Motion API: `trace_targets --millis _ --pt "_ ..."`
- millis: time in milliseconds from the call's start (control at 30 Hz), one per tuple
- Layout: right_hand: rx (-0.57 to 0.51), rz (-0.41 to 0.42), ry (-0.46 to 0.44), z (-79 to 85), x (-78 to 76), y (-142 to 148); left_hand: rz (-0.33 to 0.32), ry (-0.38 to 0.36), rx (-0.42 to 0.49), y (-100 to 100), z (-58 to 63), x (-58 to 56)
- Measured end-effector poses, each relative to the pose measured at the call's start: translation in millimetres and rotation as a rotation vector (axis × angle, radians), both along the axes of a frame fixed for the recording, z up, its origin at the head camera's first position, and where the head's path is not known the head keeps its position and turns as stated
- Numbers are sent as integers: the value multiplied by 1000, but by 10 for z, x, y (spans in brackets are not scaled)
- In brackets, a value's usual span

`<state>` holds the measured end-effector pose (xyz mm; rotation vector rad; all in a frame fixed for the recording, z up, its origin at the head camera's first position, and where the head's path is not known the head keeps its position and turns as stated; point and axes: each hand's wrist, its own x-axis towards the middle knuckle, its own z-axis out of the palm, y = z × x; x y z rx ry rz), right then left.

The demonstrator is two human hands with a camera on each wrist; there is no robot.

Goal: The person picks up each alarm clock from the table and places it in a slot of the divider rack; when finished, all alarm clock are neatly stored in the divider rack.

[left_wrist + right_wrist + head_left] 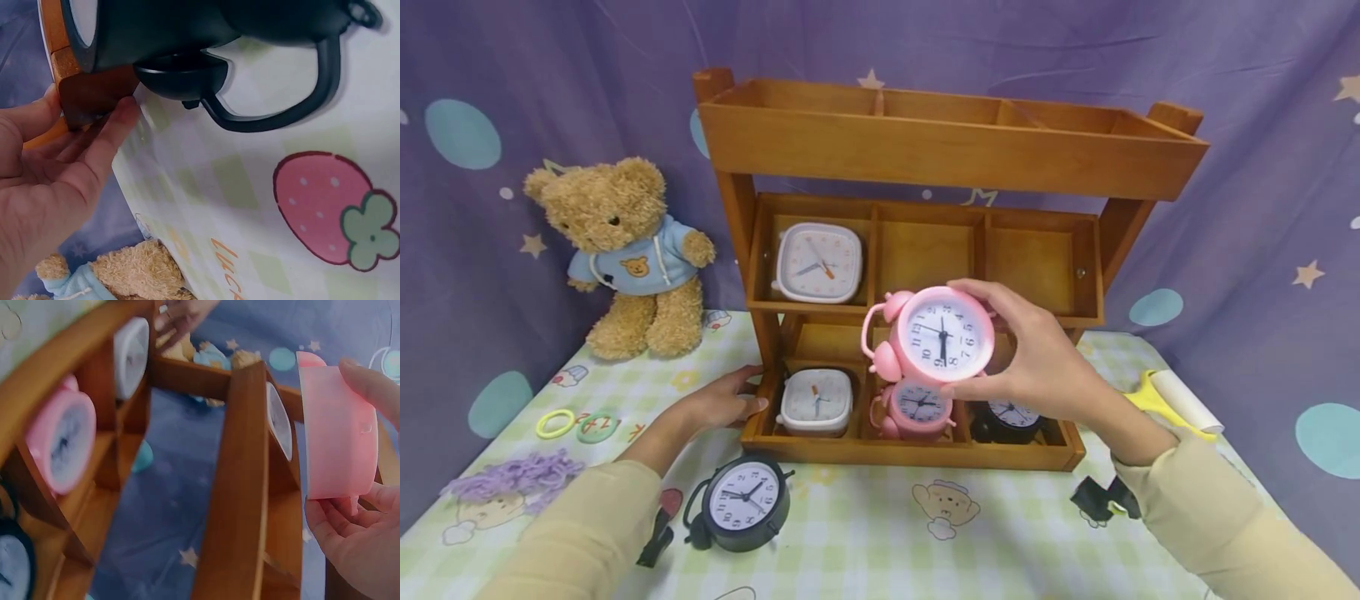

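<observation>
Pinched between the fingers of the right hand (1047, 358), the round pink twin-bell alarm clock (946, 333) was turned sideways, bells leftward, with the tiered brown wooden rack (940, 150) just beyond them and the left hand (721, 406) gripping the rack's left end.

- Curtain (820, 37): purple fabric, closing off the back and both sides; folds and creases run across it, and its tone turns bluer in both wrist views.
- Discs (462, 134): round teal prints, spread over the curtain at left and right.
- Stars (1309, 273): pale five-pointed prints, scattered among small white dots (507, 193).
- Cloth (865, 533): pale green-and-white checks, spread flat, its far edge near the curtain.
- Prints on the cloth: a cartoon animal face (946, 504) at front centre; a pink strawberry (331, 209) and orange lettering (228, 265) in the left wrist view.
- Light: soft and fairly even; shadows faint.
</observation>
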<state>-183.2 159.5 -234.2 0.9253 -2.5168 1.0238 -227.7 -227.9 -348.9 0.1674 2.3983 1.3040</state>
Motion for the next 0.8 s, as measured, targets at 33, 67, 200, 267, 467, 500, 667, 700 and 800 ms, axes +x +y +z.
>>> trace_targets --millis 33,67,200,267,467,500,667,700,800 --pt "-1 -6 11 39 -28 9 3 -7 2 1 4 2" --pt "-1 -12 18 74 -57 19 7 -14 4 4 7 5" --pt "6 -36 53 189 -186 50 13 -26 5 2 12 10" --pt "21 -54 70 233 -256 57 16 -31 7 1 12 10" --pt "65 -88 91 306 -478 47 22 -40 13 -10 7 7" --pt "66 -90 86 310 -511 42 23 -39 13 -12 3 7" --pt "66 -89 66 321 -650 3 20 -26 19 -6 -5 22" --pt "69 -83 67 324 -675 -5 18 -24 22 -6 -7 23" --pt "82 -69 73 338 -746 -30 16 -19 30 -7 -13 27"
